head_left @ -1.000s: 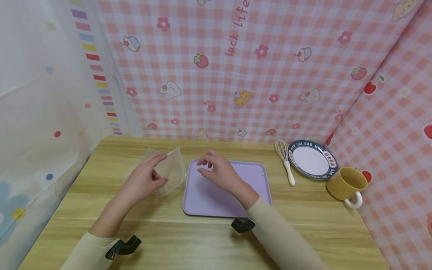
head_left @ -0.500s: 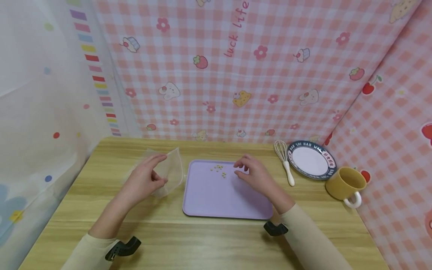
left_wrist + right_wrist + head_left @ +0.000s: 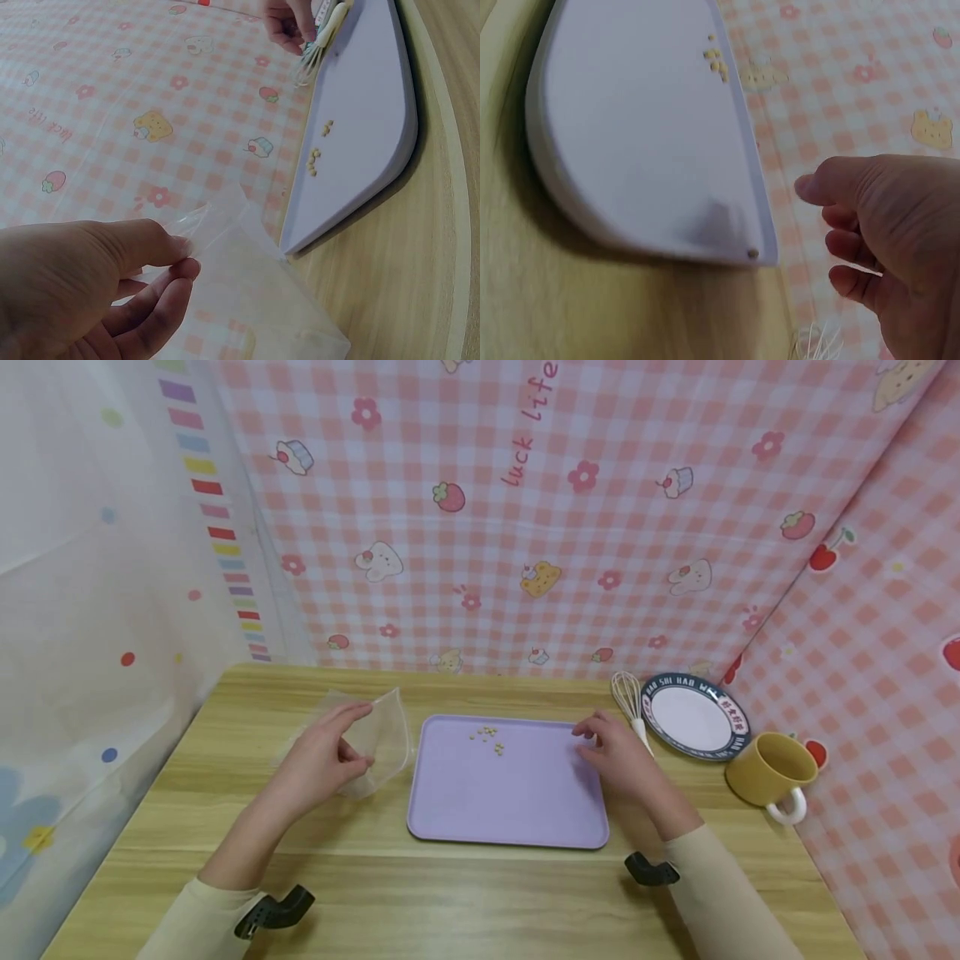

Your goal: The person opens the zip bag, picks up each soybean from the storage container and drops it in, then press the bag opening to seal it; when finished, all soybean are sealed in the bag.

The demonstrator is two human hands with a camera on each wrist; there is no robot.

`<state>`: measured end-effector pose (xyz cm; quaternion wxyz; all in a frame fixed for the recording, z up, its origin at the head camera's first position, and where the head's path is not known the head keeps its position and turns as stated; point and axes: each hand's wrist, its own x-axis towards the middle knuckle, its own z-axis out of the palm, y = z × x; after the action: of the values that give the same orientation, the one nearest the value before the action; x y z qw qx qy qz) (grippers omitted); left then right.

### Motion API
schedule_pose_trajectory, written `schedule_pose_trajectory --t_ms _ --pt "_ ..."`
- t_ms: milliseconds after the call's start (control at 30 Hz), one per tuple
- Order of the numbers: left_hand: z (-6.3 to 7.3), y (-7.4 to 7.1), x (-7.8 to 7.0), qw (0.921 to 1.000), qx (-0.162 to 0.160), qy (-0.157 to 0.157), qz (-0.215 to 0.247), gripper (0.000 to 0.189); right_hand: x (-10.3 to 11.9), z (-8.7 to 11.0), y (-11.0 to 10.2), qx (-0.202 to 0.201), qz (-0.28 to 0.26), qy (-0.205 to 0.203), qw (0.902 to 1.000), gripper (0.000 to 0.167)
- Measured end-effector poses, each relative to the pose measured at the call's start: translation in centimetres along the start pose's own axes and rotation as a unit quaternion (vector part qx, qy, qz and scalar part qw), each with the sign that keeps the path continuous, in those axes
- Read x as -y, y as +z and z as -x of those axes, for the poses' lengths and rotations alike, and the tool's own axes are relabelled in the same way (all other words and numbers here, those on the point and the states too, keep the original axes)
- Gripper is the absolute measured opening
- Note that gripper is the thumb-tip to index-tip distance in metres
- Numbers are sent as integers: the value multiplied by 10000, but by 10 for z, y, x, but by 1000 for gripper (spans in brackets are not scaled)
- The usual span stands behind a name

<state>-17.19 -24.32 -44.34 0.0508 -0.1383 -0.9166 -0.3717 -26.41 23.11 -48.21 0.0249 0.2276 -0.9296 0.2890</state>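
My left hand [image 3: 322, 760] pinches the edge of a clear plastic bag [image 3: 388, 735] between thumb and fingers, left of a lilac tray [image 3: 502, 806]. The bag's mouth faces the tray; its contents are too faint to tell. Several small yellow beans [image 3: 491, 733] lie scattered near the tray's far edge. One more bean [image 3: 753, 253] sits in the tray's far right corner, seen in the right wrist view. Close to that corner hovers my right hand [image 3: 622, 764], its fingers loosely bent, thumb apart from them, nothing visible between.
Just beyond my right hand lies a white-handled whisk [image 3: 632, 697]. A dark-rimmed plate [image 3: 690, 718] and a yellow mug [image 3: 768, 768] with a white handle stand further right. A checked cloth wall [image 3: 480, 543] closes off the table's back.
My right hand has moved right across the tray, from above the scattered beans to the far right corner, uncovering those beans. My left hand and the bag have stayed put.
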Motion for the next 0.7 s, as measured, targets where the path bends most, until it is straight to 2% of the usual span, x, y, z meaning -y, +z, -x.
schedule_pose_trajectory --t_ms 100,300,700 --pt "0 0 0 10000 -2 -1 -13 76 -8 3 -1 77 204 78 9997 20" --pt "-1 1 0 10000 11 -4 -32 76 -20 7 0 220 434 -14 9988 23" --pt "-1 2 -1 10000 -19 26 -80 75 -19 1 6 249 557 138 9980 24"
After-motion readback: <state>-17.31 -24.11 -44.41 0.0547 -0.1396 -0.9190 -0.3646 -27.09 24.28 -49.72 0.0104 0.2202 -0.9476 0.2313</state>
